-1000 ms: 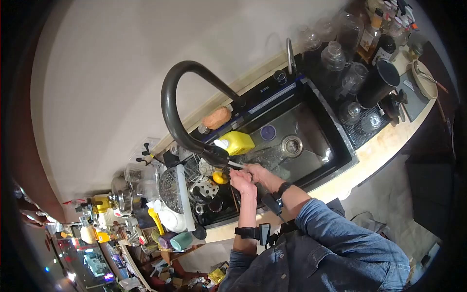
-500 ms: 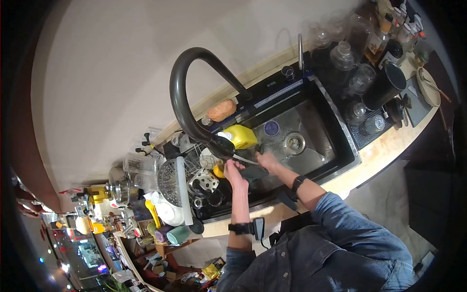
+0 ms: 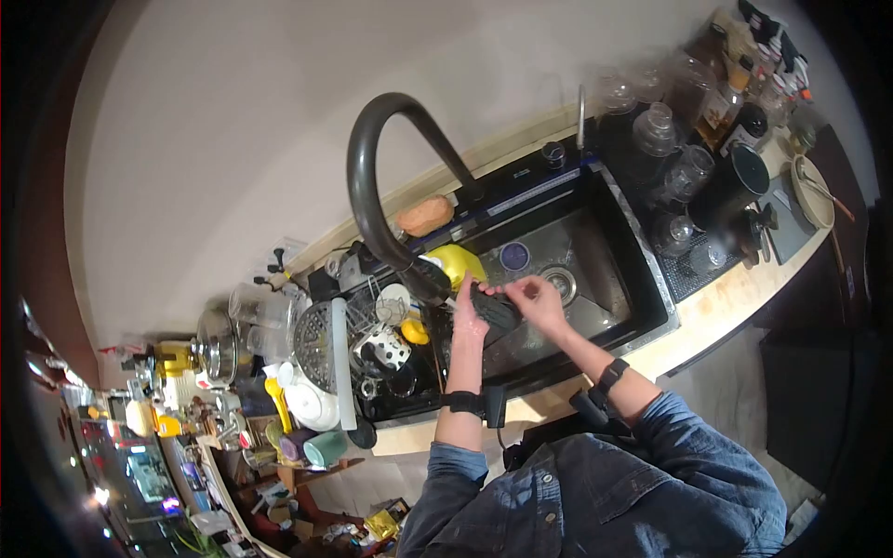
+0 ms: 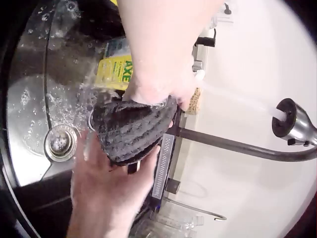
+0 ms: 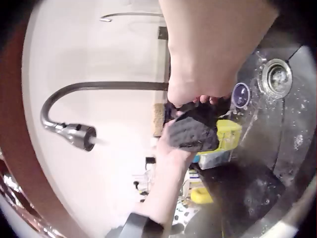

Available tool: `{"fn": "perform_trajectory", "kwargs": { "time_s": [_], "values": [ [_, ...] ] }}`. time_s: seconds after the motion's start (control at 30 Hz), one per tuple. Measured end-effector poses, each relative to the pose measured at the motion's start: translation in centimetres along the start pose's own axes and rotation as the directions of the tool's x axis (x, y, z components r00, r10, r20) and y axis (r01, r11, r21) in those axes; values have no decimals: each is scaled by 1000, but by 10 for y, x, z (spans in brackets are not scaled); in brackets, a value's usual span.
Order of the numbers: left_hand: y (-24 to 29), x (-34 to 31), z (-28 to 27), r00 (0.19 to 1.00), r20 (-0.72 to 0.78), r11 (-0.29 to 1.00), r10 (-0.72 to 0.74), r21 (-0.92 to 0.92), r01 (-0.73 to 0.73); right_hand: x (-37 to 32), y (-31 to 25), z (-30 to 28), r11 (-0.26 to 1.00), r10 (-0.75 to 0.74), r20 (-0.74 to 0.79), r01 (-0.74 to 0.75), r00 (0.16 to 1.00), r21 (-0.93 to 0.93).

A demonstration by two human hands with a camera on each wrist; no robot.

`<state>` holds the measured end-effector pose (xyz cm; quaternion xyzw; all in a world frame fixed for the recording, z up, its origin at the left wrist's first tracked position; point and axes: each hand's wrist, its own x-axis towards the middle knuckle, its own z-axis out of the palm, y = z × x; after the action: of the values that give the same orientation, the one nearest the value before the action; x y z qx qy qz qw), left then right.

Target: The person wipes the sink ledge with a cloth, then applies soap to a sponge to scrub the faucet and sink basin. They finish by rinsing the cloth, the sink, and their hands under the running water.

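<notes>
A dark grey, ribbed wet cloth (image 4: 133,126) is bunched between both hands over the sink (image 3: 595,307). My left hand (image 3: 470,316) holds it from the left side, its wrist bent over the bundle in the left wrist view. From the other side my right hand (image 4: 106,191) grips the cloth's edge with thumb and fingers. Some fingertips are hidden behind the folds. Water runs from the black faucet's spray head (image 5: 81,136) beside the left hand. Right behind the hands, a yellow detergent bottle (image 3: 456,263) lies in the sink.
A purple round lid (image 3: 514,257) lies near the drain (image 3: 560,285). Crowded dishes, with a spotted mug (image 3: 384,349) and a perforated disc (image 3: 316,346), stand left of the sink. Glass jars (image 3: 657,130) fill the right counter. An orange sponge (image 3: 426,216) rests behind the sink.
The hands parted sideways with the dark cloth stretched between them, and have now come back together around it. The right hand has moved up to the cloth's right edge.
</notes>
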<state>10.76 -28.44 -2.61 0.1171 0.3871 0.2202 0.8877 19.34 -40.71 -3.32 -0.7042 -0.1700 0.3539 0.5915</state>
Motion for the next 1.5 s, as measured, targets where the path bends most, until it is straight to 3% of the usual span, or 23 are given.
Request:
{"fn": "perform_trajectory", "kwargs": {
  "time_s": [0.03, 0.07, 0.1, 0.17, 0.2, 0.3, 0.33, 0.43, 0.47, 0.57, 0.67, 0.87, 0.93, 1.0, 1.1, 1.13, 1.17, 1.23, 1.27, 1.3, 1.37, 1.47, 1.5],
  "values": [
    [0, -6, 10, 999, 39, 995, -10, -95, 14, 6, -1, 1, 957, 100, 92, -121, 991, 263],
    [0, -13, 21, 998, 45, 989, -36, -140, 42, 6, 0, -7, 761, 276, 366, -435, 889, 481],
    [-3, -7, 13, 998, 61, 995, 1, -103, 5, -2, -21, -15, 438, 331, 644, -716, 690, 543],
    [-4, 14, -5, 991, 104, 997, 81, -27, -78, 2, -7, -5, 389, 102, 840, -798, 534, 460],
    [-2, 3, 9, 999, -10, 997, 38, 74, -37, -1, -12, -1, 408, 133, 860, -818, 493, 406],
    [10, 2, 4, 993, -95, 917, 72, 399, -29, 5, -3, 17, 799, 309, 801, -597, 513, 75],
    [11, 1, 0, 981, -125, 864, 146, 499, -65, 1, -11, 21, 794, 366, 763, -607, 533, 43],
    [7, 5, -7, 917, -163, 633, 365, 765, -116, -6, -9, 38, 936, 342, 608, -317, 717, -154],
    [0, 23, -26, 893, -200, 635, 402, 764, -114, -6, -17, 40, 908, 313, 519, -91, 796, -409],
    [-5, 34, -37, 806, -292, 536, 514, 843, -37, -2, 23, 61, 703, 68, 431, 263, 900, -661],
    [-10, 36, -41, 648, -383, 453, 659, 889, 64, -11, 6, 58, 662, 150, 432, 234, 890, -712],
    [-11, 31, -47, 807, -308, 766, 503, 591, -252, -7, -1, 57, 546, 19, 373, 303, 928, -781],
    [-9, 36, -60, 935, -217, 941, 280, 254, -222, -8, -9, 50, 540, 0, 365, 308, 931, -784],
    [-9, 44, -71, 987, -75, 990, 139, 7, -139, -8, -5, 42, 498, -106, 383, 382, 918, -778],
    [-11, 28, -49, 940, -254, 939, 226, 313, -141, -7, -1, 29, 439, -280, 488, 562, 827, -701],
    [-1, -14, 2, 817, -469, 893, 336, 433, -119, -11, -15, 23, 475, -269, 550, 606, 791, -638],
    [-1, 1, -17, 885, -384, 927, 262, 355, -121, -10, -24, 18, 510, -259, 610, 643, 748, -572],
    [-7, 39, -70, 975, -183, 977, 128, 195, -91, 14, -34, 2, 874, 101, 646, 243, 757, -421],
    [-1, 26, -62, 998, -26, 998, 53, 43, -51, 21, -36, -3, 938, 271, 681, -29, 681, -344],
    [-2, 17, -51, 998, -13, 998, 60, -24, -60, 20, -31, -1, 961, 266, 672, -244, 691, -129],
    [-4, 6, -30, 997, 16, 986, 81, -147, -77, 19, -19, 7, 747, 266, 647, -577, 715, 331],
    [-3, 0, -13, 998, 56, 996, 31, 77, -35, -16, -57, 14, 513, 344, 770, -794, 538, 326],
    [-4, 1, -10, 998, 47, 985, 41, 167, -49, -7, -33, 13, 594, 375, 777, -775, 505, 217]
  ]
}}
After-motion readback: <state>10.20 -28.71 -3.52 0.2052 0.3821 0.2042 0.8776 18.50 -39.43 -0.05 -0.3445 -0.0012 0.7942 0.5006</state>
